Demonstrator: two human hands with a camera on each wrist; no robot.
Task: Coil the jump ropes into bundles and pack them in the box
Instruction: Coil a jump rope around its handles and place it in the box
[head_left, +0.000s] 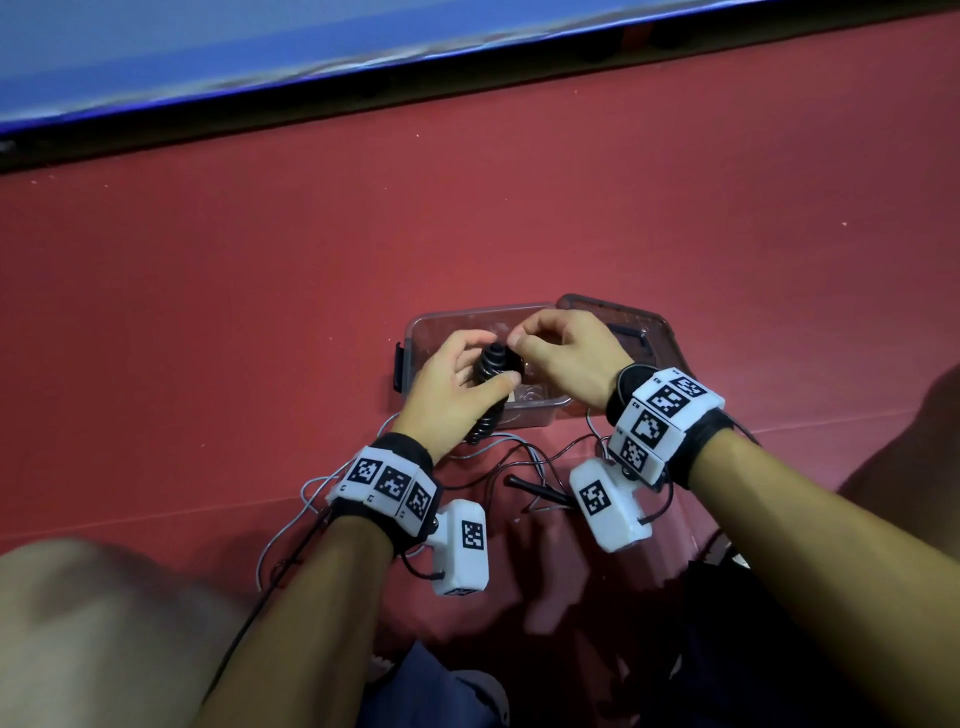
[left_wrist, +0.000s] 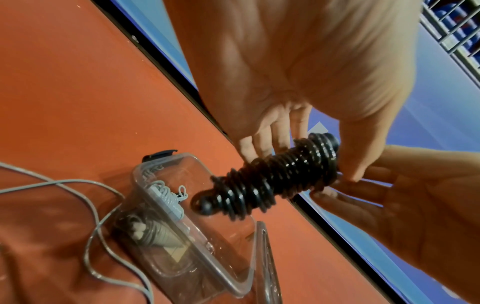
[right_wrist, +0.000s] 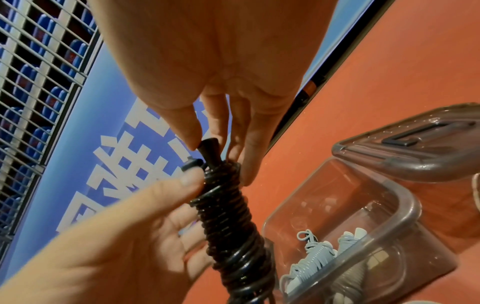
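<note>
Both hands are holding a black rope bundle over the clear box.

The left hand (head_left: 451, 384) is gripping the black rope (left_wrist: 272, 176) around its middle, fingers curled. The right hand (head_left: 563, 353) is pinching its far tip. The rope looks light, springy and a bit shiny, so it may unwind; holding the middle seems best. The box (left_wrist: 182, 232) is sitting open below, with gray bundles (right_wrist: 311, 261) filling its near side and room left. The lid (right_wrist: 415, 144) is leaning on the right, and loose cords (head_left: 524, 457) are lying nearby.
</note>
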